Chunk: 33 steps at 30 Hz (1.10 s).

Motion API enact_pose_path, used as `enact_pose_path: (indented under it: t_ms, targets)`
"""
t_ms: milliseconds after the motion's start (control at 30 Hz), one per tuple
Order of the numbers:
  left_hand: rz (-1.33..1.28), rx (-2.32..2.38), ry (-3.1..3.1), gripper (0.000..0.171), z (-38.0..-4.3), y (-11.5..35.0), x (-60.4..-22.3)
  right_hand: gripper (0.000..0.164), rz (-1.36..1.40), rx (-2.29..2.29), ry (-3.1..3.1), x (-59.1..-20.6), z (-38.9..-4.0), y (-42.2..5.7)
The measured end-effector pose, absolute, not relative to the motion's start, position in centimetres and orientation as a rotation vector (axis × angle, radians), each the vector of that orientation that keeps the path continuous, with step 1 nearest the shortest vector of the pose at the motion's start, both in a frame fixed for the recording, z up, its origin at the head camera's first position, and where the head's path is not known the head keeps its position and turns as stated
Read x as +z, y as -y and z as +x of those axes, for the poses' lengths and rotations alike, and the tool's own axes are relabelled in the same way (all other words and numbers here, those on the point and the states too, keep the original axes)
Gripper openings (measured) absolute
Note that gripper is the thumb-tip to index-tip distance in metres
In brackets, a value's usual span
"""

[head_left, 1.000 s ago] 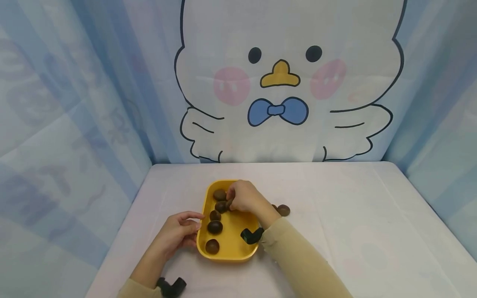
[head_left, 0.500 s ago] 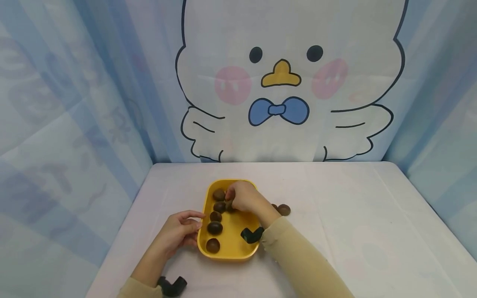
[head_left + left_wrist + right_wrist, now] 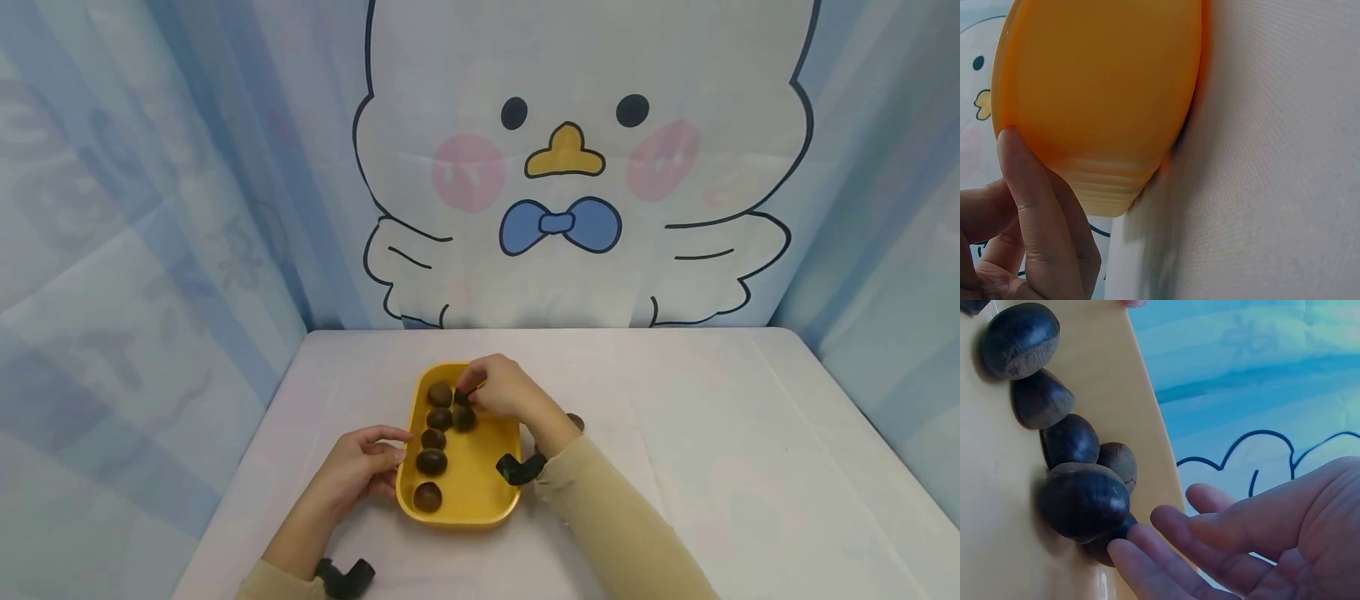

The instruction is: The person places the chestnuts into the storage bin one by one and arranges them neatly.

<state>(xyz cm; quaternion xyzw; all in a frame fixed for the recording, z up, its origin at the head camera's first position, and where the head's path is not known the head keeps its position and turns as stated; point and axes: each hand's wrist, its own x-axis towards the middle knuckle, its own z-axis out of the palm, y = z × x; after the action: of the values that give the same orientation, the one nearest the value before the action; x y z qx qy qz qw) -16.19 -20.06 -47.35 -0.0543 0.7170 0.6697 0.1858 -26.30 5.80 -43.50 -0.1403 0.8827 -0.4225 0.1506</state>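
Several dark brown chestnuts [image 3: 431, 462] lie in a yellow tray [image 3: 480, 492], mostly in a line along its left side. Two more, one of them a chestnut [image 3: 464, 417] beside that line, lie near the far end. Over this end is my right hand [image 3: 504, 388]. In the right wrist view its thumb stands apart from the fingers [image 3: 1160, 559], and one fingertip touches or nearly touches the lowest chestnut [image 3: 1112, 541]. My left hand [image 3: 360, 464] rests its fingertips against the tray's left wall. From the left wrist, a finger [image 3: 1035, 194] lies on the tray's outside.
Right of the tray a chestnut [image 3: 576, 422] shows on the white tabletop [image 3: 720, 467], partly hidden by my right wrist. Black wrist mounts [image 3: 520, 469] sit at both sleeves. A cartoon-printed cloth [image 3: 562, 283] hangs behind the table.
My right hand has let go of a chestnut, which stays in the tray beside the line. The hand has shifted slightly up and right. My left hand keeps its place.
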Motion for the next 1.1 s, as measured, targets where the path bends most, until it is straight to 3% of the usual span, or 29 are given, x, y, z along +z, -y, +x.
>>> enact_pose_path:
  t_ms: [1100]
  targets:
    - [-0.242,1.840,-2.082,0.036,-16.2,19.7,-47.1,0.029,-0.377,-1.566,-2.133,-41.6,-25.0,-11.7]
